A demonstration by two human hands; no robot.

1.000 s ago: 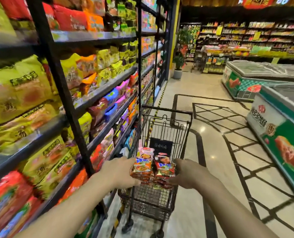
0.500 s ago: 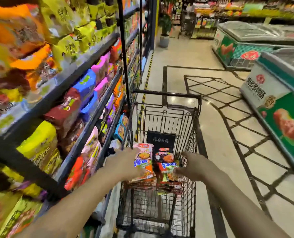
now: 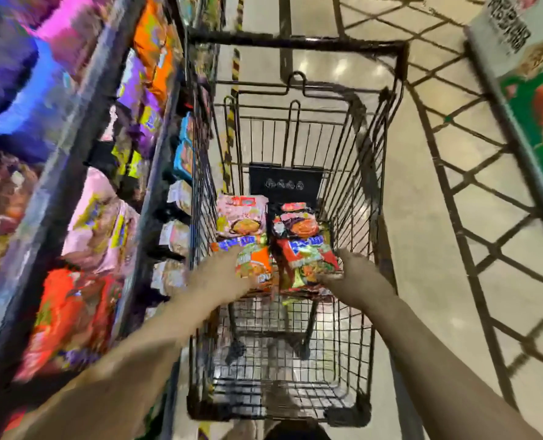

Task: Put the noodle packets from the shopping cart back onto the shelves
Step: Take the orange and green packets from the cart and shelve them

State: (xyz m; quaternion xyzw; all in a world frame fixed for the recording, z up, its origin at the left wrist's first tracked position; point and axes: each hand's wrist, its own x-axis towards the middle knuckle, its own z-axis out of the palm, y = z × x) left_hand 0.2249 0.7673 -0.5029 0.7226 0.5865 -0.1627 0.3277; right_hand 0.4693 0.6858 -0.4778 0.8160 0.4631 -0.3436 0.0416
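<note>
A: Both hands down in the shopping cart [image 3: 390, 128]. Left hand [image 3: 222, 277] against the orange noodle packet [image 3: 254, 265], fingers over its left edge. Curled round it or only pressing? Blur hides it; cannot tell.

B: Right hand [image 3: 355, 274]?

A: At the right edge of the red noodle packet [image 3: 308, 255], fingers bent toward it. Grip not clear either.

B: Where do the packets sit?

A: Four visible, in two side-by-side stacks in the cart's raised upper tray. Pink packet [image 3: 241, 217] behind the orange one, dark packet [image 3: 295, 220] behind the red. A black placard [image 3: 286, 184] stands just behind them.

B: Surroundings?

A: Shelves [image 3: 82, 173] just left of the cart, full of blurred bright packets. Freezer chest [image 3: 536, 115] to the right, across tiled floor [image 3: 422, 217] with dark lattice lines.
</note>
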